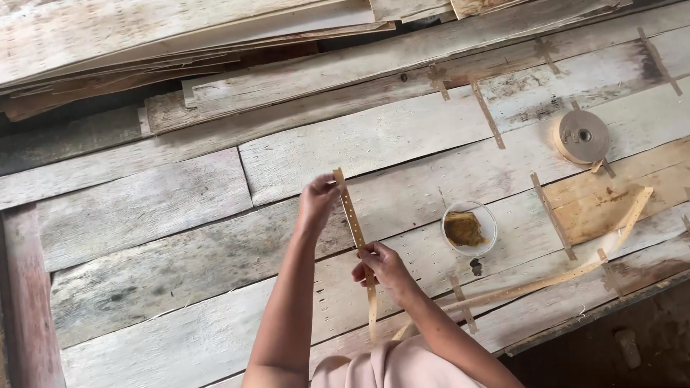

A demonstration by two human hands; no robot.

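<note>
A narrow tan perforated paper strip is stretched between both hands above pale wood veneer sheets. My left hand pinches its upper end. My right hand grips it lower down, and the strip's tail hangs toward my body. From there a long length of the same tape trails right across the sheets toward the tape roll.
A small round bowl holding a brown wet sponge sits just right of my hands. Short tape pieces bridge seams between veneer sheets. More veneer is stacked at the top left. The table edge drops off at bottom right.
</note>
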